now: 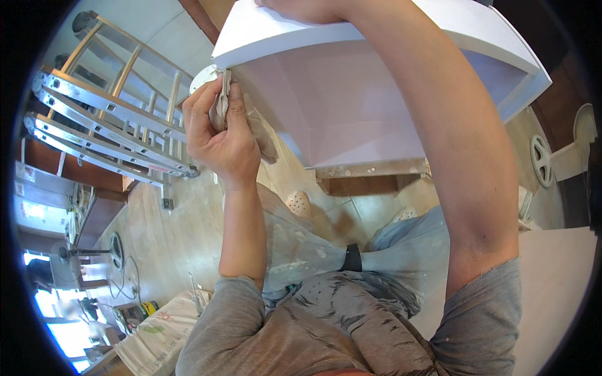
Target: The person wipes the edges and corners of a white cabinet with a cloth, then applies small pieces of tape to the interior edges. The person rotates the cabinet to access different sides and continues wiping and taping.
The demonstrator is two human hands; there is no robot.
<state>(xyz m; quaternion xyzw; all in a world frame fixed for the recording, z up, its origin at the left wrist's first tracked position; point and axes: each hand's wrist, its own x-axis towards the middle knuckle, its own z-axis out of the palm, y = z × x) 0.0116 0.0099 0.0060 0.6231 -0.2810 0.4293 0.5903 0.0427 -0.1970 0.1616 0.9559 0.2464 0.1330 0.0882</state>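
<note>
At ten o'clock the left hand (216,141) pinches a crumpled cloth (262,139), which, if dirty, might smear the white unit (269,37); the right hand (307,9), at twelve, is cropped, grip unclear.

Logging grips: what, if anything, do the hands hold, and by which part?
Left hand: pale cloth, pinched at its bunched upper part. Right hand: on the white unit; grip unclear.

Large white box unit (351,97), pale hollow interior exposed. Crumpled greyish-beige cloth (262,136), bunched at unit's left corner, loose end trailing below.
</note>
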